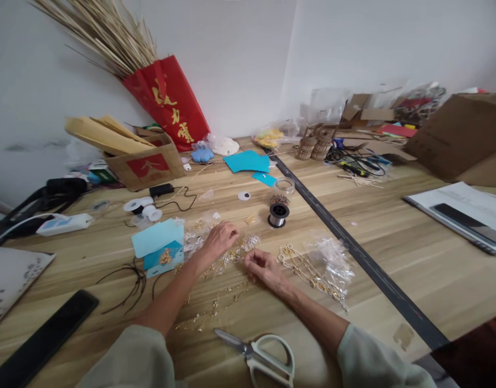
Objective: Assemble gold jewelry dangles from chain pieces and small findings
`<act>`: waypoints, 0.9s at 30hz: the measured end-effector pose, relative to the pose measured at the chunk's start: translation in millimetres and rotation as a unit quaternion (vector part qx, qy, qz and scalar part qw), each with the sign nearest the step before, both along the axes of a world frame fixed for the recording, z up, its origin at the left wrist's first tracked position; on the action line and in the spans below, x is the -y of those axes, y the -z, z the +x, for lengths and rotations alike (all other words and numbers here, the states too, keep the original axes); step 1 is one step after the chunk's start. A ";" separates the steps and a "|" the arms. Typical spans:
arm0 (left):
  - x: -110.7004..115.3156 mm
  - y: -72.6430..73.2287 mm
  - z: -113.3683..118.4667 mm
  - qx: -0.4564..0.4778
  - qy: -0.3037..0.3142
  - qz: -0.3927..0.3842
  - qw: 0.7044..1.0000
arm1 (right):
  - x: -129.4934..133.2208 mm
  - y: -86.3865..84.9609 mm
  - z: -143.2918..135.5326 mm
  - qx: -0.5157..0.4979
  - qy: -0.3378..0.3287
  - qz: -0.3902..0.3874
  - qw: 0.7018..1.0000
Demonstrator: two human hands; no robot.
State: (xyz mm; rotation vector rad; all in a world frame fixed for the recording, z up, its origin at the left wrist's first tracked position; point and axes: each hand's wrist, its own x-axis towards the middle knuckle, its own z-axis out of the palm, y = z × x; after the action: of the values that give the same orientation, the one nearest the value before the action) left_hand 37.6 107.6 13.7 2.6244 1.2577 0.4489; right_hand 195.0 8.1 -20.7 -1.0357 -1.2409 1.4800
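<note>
My left hand (pixel 222 237) hovers over a spread of small gold and clear beads (pixel 232 256), its fingers curled together. What lies between those fingertips, if anything, is hidden. To its right, my right hand (pixel 264 268) rests low over the wood with thumb and forefinger pinched. A thin gold beaded chain (pixel 215 306) runs from near that pinch toward the lower left, and the hand appears to grip its end. Right of this hand lie several gold and silver chains (pixel 312 272) beside clear plastic bags (pixel 332 264).
White-handled scissors (pixel 268 353) lie at the front edge. A wire spool (pixel 277 215) and a bead jar (pixel 282 193) stand behind the hands. Blue cards (pixel 157 240) and black cord (pixel 137 283) are at left. A cardboard box (pixel 460 137) sits far right.
</note>
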 end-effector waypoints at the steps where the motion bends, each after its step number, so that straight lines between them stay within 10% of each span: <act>1: 9.0 -0.8 -4.4 0.002 0.000 -0.002 1.000 | 0.3 -1.1 0.0 -0.002 0.008 0.004 1.000; 11: 86.9 20.4 -30.7 -0.028 0.042 0.062 0.997 | 1.7 -0.1 1.0 0.000 0.038 0.030 0.999; 27: 94.7 30.3 -40.0 0.046 0.026 0.036 0.998 | 4.4 9.1 0.7 0.054 0.002 0.051 0.997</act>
State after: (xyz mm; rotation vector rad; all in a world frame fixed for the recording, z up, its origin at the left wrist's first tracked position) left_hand -2.5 12.8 -16.6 2.6554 1.1629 0.6093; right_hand 195.8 3.7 -29.8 -1.0619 -1.3754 1.3582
